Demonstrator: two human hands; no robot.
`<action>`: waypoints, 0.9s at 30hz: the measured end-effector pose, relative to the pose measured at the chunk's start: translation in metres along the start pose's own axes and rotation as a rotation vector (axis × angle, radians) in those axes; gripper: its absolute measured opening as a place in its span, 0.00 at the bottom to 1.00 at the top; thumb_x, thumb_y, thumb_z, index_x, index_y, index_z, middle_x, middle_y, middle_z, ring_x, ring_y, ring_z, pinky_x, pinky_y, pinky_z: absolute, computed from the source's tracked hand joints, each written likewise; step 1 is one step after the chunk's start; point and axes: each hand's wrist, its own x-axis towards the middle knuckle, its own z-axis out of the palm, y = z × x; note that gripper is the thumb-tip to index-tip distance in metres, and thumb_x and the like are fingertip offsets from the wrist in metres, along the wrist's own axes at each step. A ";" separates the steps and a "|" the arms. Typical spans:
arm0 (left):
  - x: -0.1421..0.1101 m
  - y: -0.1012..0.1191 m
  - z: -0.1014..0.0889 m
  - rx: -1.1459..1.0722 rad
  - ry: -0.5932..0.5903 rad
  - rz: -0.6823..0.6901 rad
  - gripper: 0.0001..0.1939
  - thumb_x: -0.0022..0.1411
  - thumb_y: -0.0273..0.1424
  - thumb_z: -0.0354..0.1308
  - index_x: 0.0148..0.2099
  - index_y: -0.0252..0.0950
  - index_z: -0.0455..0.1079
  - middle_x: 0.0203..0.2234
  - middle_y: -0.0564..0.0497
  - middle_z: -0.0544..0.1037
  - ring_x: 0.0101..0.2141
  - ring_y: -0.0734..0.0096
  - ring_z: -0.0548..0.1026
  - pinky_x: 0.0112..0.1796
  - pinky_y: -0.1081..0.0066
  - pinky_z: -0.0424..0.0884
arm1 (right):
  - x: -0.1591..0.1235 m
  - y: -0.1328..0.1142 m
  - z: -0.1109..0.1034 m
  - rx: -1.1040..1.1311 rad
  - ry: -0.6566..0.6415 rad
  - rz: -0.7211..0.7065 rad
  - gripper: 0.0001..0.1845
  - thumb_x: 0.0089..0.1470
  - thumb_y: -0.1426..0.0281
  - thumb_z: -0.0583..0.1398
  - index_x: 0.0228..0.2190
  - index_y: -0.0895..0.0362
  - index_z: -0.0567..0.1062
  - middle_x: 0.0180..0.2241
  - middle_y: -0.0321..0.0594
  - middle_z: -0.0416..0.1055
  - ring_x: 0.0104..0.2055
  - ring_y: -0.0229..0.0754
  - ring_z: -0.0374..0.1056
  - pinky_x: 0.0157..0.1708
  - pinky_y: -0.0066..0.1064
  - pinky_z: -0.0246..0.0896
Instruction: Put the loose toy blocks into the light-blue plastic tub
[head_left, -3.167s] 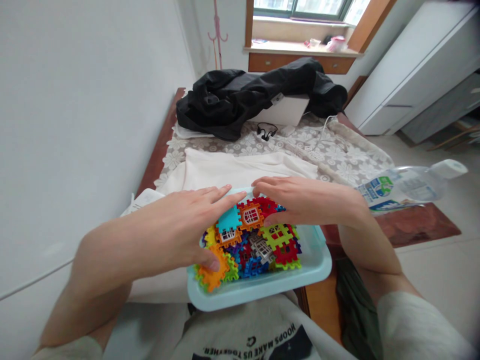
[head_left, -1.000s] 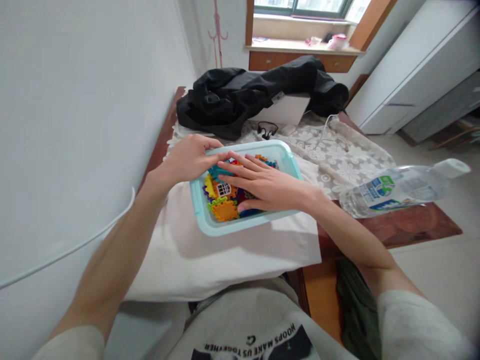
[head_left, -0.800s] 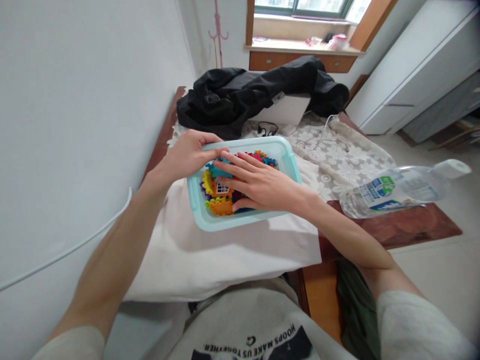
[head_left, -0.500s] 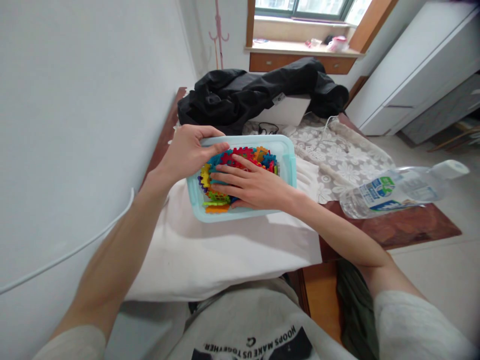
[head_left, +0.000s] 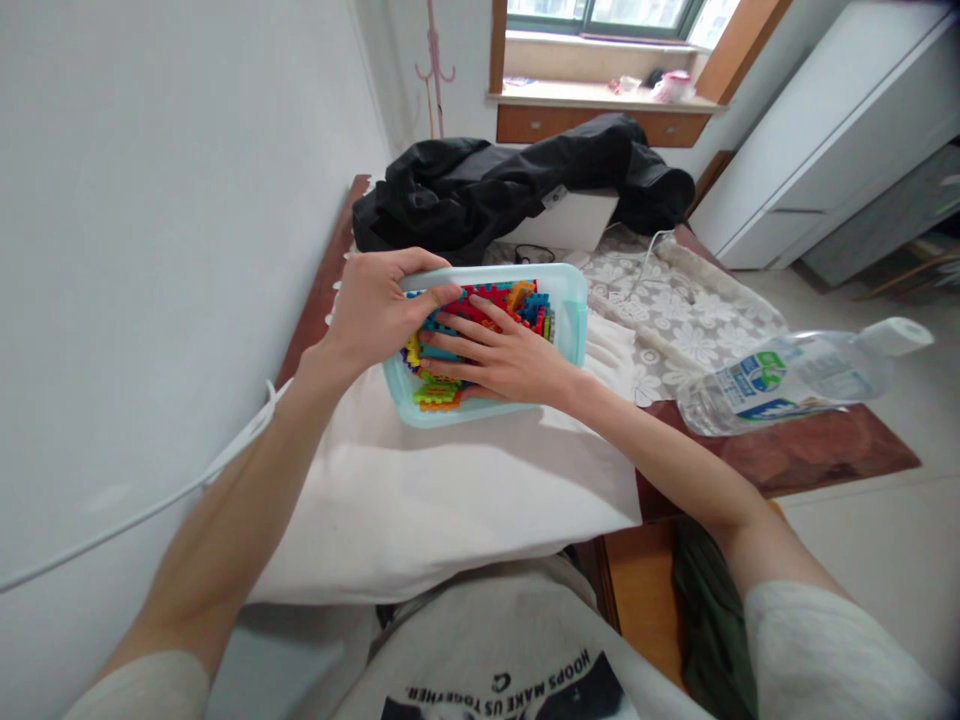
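A pale blue plastic box [head_left: 572,310] sits on the white cloth in front of me, filled with colourful toothed plastic building pieces [head_left: 491,297] in red, blue, yellow, green and orange. At the box's far left corner my left hand [head_left: 379,300] grips the rim, its thumb reaching inside over the pieces. My right hand [head_left: 517,365] lies flat across the pieces with its fingers spread, covering the middle of the heap. What lies under that palm is hidden.
A large clear bottle [head_left: 787,380] lies tilted at the right. Behind the box are a black jacket [head_left: 517,180] and a lace cloth [head_left: 697,300]. A white cable [head_left: 150,515] runs along the wall on the left. White cloth [head_left: 465,490] covers the near side.
The box has shifted slightly away from me and its near edge sits higher in view. Pieces inside have settled, with the red ones lying flatter. Both hands keep nearly the same places.
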 end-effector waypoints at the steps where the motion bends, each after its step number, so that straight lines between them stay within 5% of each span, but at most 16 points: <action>1: -0.001 0.001 0.001 0.006 0.000 -0.006 0.14 0.68 0.41 0.68 0.48 0.39 0.88 0.41 0.49 0.90 0.39 0.58 0.84 0.41 0.64 0.78 | 0.000 0.001 0.002 0.000 0.007 0.004 0.34 0.76 0.68 0.61 0.77 0.43 0.65 0.80 0.41 0.60 0.85 0.56 0.51 0.83 0.74 0.41; 11: -0.009 -0.004 0.017 0.145 0.040 0.056 0.16 0.72 0.45 0.66 0.52 0.43 0.87 0.43 0.50 0.90 0.37 0.62 0.84 0.43 0.63 0.77 | -0.012 0.021 0.038 -0.079 0.047 0.003 0.36 0.77 0.75 0.55 0.78 0.40 0.60 0.80 0.36 0.61 0.86 0.49 0.47 0.84 0.69 0.42; 23: -0.015 -0.016 0.032 0.150 0.025 0.183 0.14 0.76 0.42 0.63 0.54 0.44 0.86 0.54 0.47 0.89 0.56 0.55 0.87 0.61 0.58 0.79 | -0.019 0.035 0.051 -0.101 -0.054 0.019 0.39 0.77 0.80 0.53 0.80 0.41 0.58 0.80 0.38 0.59 0.86 0.47 0.45 0.85 0.65 0.41; 27: -0.015 -0.028 0.039 0.142 0.133 0.281 0.13 0.75 0.43 0.66 0.51 0.44 0.86 0.51 0.48 0.91 0.52 0.56 0.89 0.56 0.61 0.82 | -0.018 0.047 0.067 -0.117 0.097 -0.043 0.36 0.77 0.78 0.55 0.78 0.41 0.63 0.79 0.33 0.64 0.85 0.44 0.50 0.85 0.59 0.43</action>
